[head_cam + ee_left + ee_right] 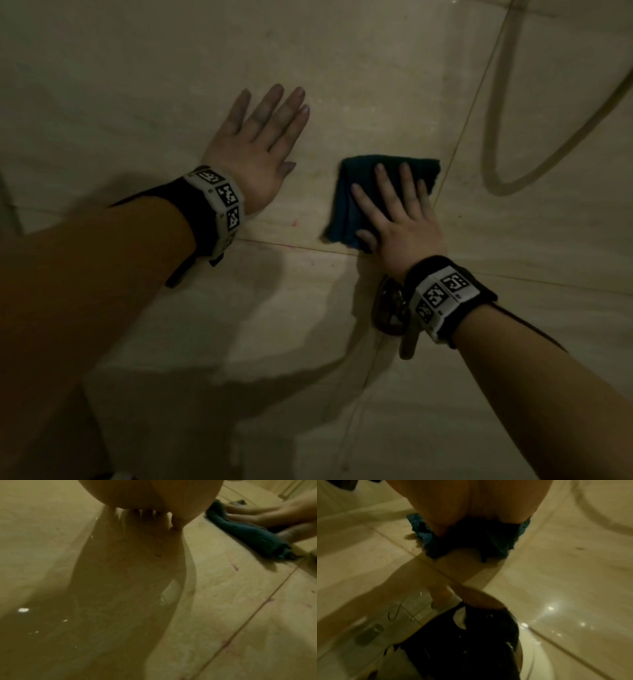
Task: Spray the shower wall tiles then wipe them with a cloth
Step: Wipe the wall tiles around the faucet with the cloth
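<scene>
Both forearms reach out to the tiles [342,85], each wrist wearing a black band [222,202] with white marker blocks. Right hand [400,219] lies flat on the cloth [346,202], fingers [387,185] straight and a little spread, pressing the dark teal fabric against the wall; the thumb sits at the cloth's lower edge, just above a grout line [291,245]. The cloth is folded, its far edge sticking out past the fingertips, and the left wrist view catches it [247,534] bunched under those fingers [248,519]. From the right wrist view the cloth [426,536] peeps out on either side of the palm [471,500], with the glossy tile throwing back a reflection of the wrist band. Left of the cloth, well clear of it, the left hand [257,150] is planted palm-down on the bare tile, fingers [270,106] straight and close together, holding nothing; its wrist view shows the palm [150,493] over its own reflection in the wet-looking tile [223,588]. Beyond the right fingers and off to the right, a hose [493,137] hangs in a loop against the wall.
</scene>
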### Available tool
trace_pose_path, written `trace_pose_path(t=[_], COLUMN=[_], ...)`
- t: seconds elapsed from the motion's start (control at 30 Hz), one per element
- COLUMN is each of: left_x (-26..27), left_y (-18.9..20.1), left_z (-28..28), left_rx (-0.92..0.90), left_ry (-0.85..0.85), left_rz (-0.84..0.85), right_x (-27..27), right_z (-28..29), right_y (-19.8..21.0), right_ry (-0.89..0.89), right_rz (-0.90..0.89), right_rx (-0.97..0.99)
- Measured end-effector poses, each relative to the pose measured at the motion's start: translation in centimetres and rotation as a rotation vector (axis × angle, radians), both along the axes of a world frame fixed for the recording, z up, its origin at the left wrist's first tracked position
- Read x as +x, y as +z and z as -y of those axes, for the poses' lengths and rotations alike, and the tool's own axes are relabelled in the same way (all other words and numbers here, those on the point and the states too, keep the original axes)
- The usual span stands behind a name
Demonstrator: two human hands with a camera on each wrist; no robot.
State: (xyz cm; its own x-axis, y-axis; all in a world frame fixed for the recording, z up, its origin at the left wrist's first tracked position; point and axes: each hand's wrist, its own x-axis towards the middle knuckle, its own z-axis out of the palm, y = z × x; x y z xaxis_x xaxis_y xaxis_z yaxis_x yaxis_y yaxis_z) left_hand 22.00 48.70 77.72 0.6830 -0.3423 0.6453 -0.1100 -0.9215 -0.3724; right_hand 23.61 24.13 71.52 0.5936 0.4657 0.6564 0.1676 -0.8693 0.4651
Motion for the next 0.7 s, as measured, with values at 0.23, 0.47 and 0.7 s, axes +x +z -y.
trace_pose_path(t=[0.23,0.47,0.7], left_x=[-0.2,-0.2,-0.5], left_y=[-0.2,-1.3,-2.7], left_z=[-0.2,-2.2,-6.4], left_rx=[-0.114,-0.112,-0.146], left_ry=[0.014,0.030,0.064], left_rz=[0.016,0.042,0.021], right_x=[-0.8,-2.0,-0.9], right_z=[-0.7,-8.9,-7.7], right_y=[-0.6,-1.6,-2.9], right_ry=[-0.025,0.061,0.071], right_rz=[-0.105,-0.224,-0.103], right_rx=[0.061,0.015,-0.032])
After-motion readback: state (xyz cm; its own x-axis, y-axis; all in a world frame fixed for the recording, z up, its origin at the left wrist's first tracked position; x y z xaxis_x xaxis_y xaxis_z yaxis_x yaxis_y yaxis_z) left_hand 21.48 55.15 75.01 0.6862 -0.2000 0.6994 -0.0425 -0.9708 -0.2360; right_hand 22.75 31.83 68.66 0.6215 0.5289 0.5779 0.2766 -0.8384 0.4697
